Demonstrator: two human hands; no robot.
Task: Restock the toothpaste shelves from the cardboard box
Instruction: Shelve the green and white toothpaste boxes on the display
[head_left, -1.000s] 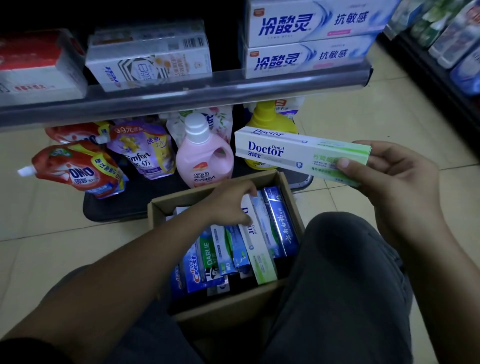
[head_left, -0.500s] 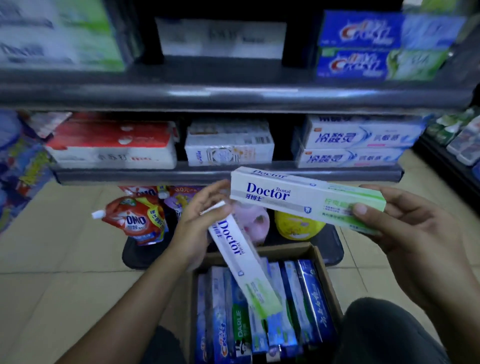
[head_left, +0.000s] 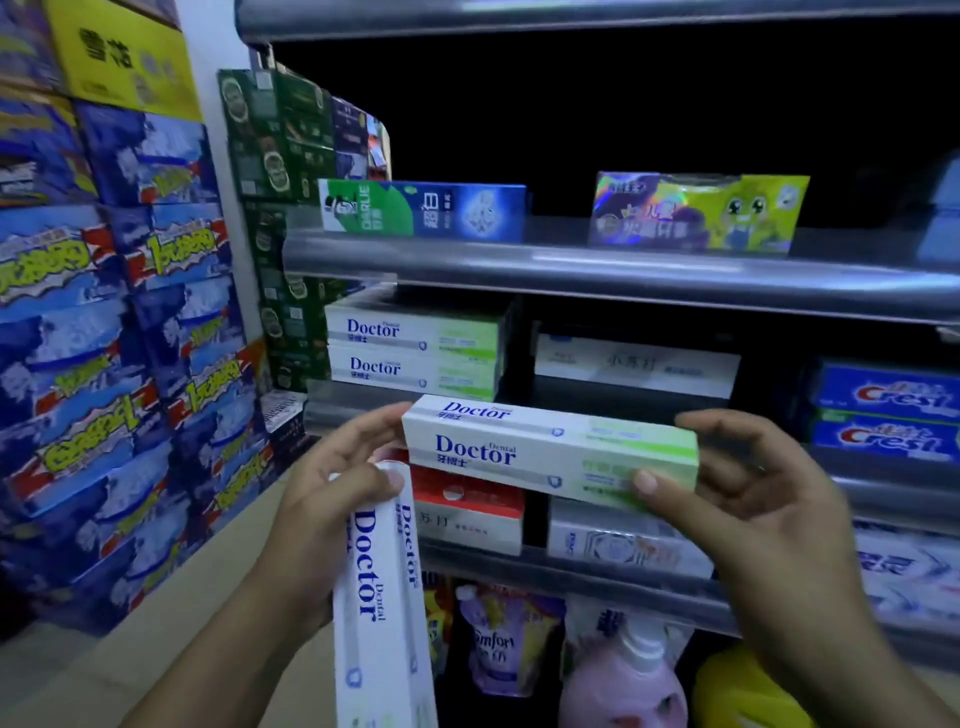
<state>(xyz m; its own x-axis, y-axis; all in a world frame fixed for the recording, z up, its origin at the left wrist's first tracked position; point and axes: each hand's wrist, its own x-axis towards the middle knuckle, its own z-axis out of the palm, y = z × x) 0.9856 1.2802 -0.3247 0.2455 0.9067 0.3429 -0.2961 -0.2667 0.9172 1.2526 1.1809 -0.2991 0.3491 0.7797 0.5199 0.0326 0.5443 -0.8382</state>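
My right hand (head_left: 753, 483) grips the green end of a white and green Doctor toothpaste box (head_left: 540, 449), held level in front of the shelves. My left hand (head_left: 337, 473) holds a second Doctor box (head_left: 382, 597) that hangs down lengthwise, and its fingertips touch the left end of the level box. Behind them, two stacked Doctor boxes (head_left: 415, 348) lie on the shelf (head_left: 571, 400). The cardboard box is out of view.
The upper shelf (head_left: 597, 265) carries a Darlie box (head_left: 421, 210) and a kids' toothpaste pack (head_left: 698, 213). Crest boxes (head_left: 888, 410) sit at right. A red and white box (head_left: 467, 506) lies lower. Stacked blue cartons (head_left: 114, 338) wall the left. Detergent bottles (head_left: 623, 680) stand below.
The view has swung up from the cardboard box to the shelves. Both hands rose with their Doctor boxes, and my left hand came against the end of the right hand's box.
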